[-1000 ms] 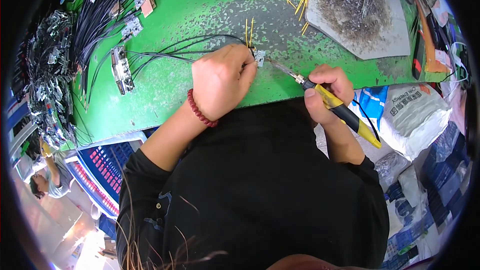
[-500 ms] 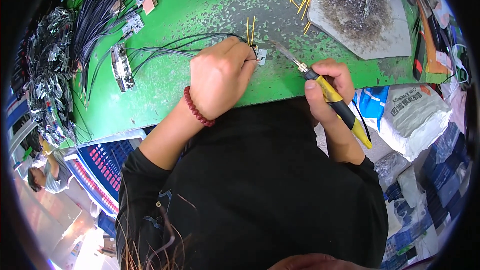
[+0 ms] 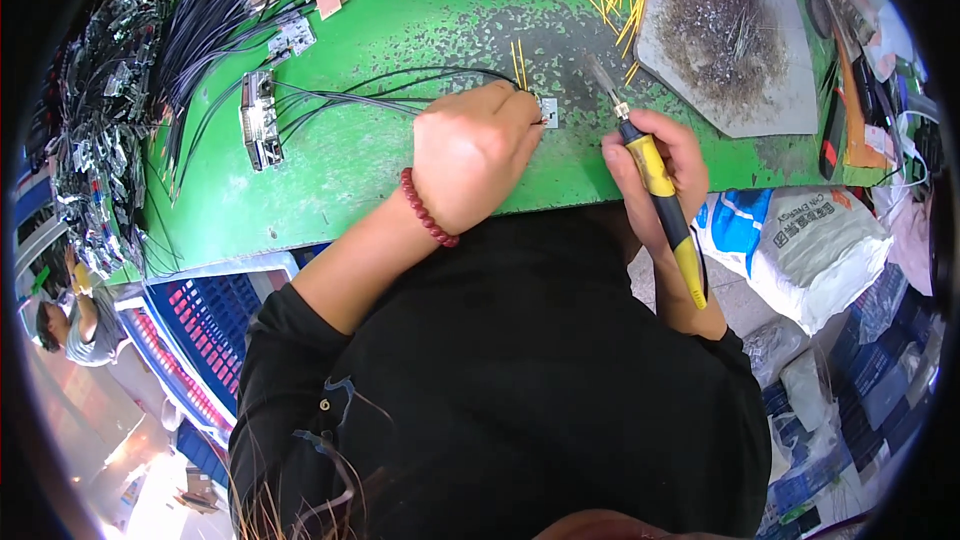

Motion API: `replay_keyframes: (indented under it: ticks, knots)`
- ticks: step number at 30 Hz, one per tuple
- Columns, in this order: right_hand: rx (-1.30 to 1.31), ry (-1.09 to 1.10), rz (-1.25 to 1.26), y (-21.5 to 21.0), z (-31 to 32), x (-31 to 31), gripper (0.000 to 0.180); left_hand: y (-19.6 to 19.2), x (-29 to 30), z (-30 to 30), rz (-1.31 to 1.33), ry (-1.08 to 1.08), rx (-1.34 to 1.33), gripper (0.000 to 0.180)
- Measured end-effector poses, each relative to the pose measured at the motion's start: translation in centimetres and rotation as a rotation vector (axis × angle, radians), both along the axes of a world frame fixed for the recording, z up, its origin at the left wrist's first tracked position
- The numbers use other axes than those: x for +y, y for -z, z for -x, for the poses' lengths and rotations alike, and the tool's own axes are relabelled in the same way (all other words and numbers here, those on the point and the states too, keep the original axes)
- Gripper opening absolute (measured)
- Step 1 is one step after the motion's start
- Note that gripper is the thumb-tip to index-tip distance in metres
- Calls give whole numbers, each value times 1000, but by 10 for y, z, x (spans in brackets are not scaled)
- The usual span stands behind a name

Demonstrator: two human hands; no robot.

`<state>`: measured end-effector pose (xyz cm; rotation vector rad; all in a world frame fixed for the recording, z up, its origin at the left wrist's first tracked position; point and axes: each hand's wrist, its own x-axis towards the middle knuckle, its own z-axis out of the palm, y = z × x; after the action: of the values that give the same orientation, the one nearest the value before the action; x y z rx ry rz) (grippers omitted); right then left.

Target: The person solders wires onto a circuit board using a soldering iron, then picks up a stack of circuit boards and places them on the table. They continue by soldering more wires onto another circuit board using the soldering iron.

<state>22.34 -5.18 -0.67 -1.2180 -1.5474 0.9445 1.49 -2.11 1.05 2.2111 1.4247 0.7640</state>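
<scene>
On a worn green workbench [image 3: 400, 170], the left hand [image 3: 470, 155] pinches a small silver connector plate [image 3: 548, 112] trailing black wires [image 3: 350, 95], while the right hand [image 3: 660, 165], fingers wrapped tight, grips a yellow-handled soldering iron [image 3: 655, 175] just beside it.

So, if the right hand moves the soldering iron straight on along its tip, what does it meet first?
Probably the scattered yellow wire pieces just beyond the soldering iron tip, then the grey slab. The right hand points it up-left; height is unclear.
</scene>
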Motion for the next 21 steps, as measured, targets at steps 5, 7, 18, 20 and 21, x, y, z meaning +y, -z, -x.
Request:
replay_keyframes:
  ticks: [5, 7, 18, 20, 21]
  knots:
    - [4, -34, 25, -5, 10, 12, 31, -14, 1, 11, -149, 15, 25, 17]
    - [-1, -30, -37, -1, 13, 20, 29, -11, 3, 31, -158, 4, 34, 18]
    - [-556, -180, -418, -5, 31, 49, 50, -2, 13, 82, -35, -141, 134, 31]
    - [-494, -192, -417, -7, 41, 52, 48, -8, 2, 103, -40, -229, 118, 32]
    - [-511, -189, -393, -8, 43, 50, 48, -6, 0, 112, -69, -228, 114, 31]
